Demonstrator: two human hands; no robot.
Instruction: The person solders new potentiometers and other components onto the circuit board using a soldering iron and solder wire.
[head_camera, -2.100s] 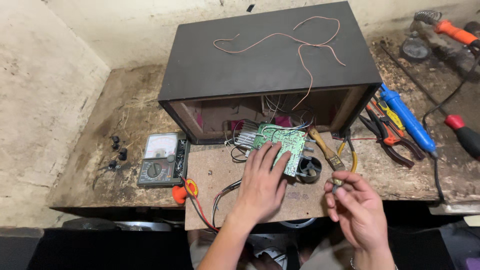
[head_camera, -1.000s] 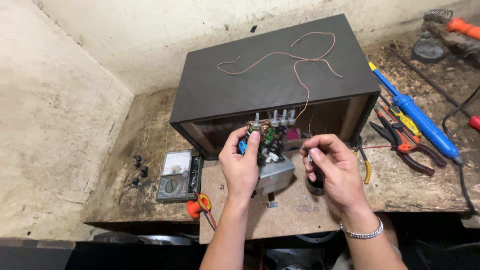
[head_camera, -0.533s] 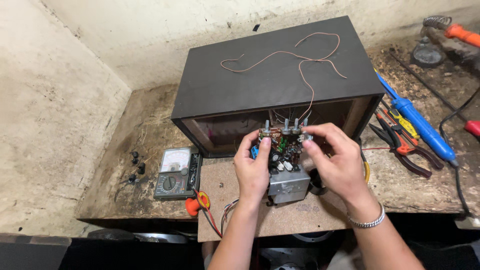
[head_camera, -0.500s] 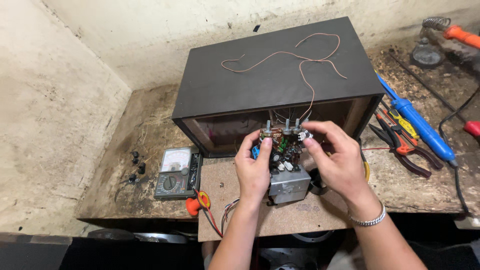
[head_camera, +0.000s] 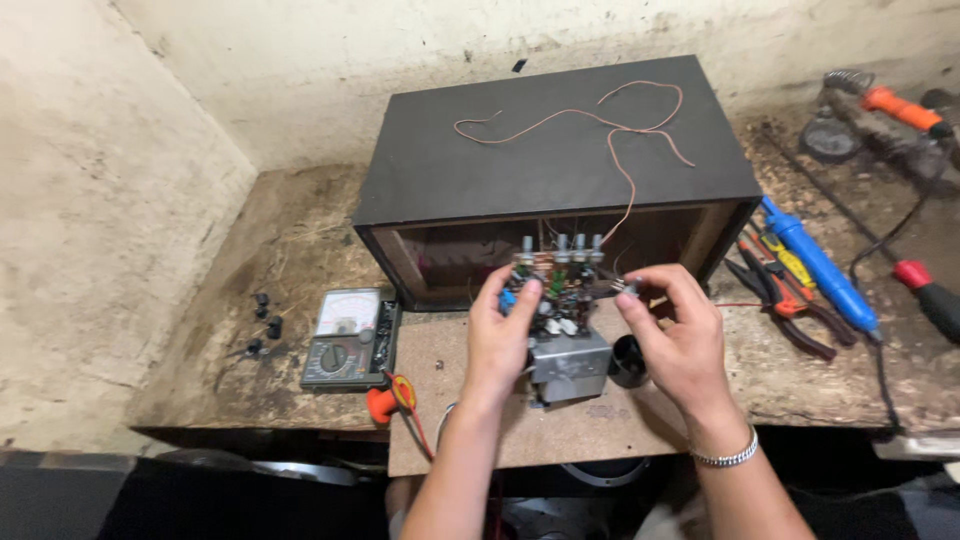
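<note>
Holding a circuit board (head_camera: 556, 297) upright at the middle of the bench, the left hand (head_camera: 500, 335) grips the board's left edge, thumb on the near face and the other fingers curled round behind it. The board carries a row of small knob shafts along its top and a metal block at its bottom, and it stands just in front of the open side of a black wooden box (head_camera: 560, 165). The right hand (head_camera: 675, 335) is at the board's right edge, thumb and forefinger pinching a small pale part (head_camera: 630, 288) beside the top corner, the remaining fingers loosely bent. A bracelet (head_camera: 725, 458) sits on that wrist. A thin pink wire (head_camera: 600, 120) lies looped on the box's top. Under the hands lies a brown sheet of hardboard (head_camera: 600, 430) that juts over the bench's front edge, and a small black round part (head_camera: 628, 360) rests on it just right of the metal block. Toward the left of the bench lies a multimeter (head_camera: 350, 325), with a few black knobs (head_camera: 262, 320) farther left and an orange tool handle (head_camera: 385, 400) at the front edge. Near the right edge lie pliers (head_camera: 785, 300) and a blue soldering iron (head_camera: 815, 262).
</note>
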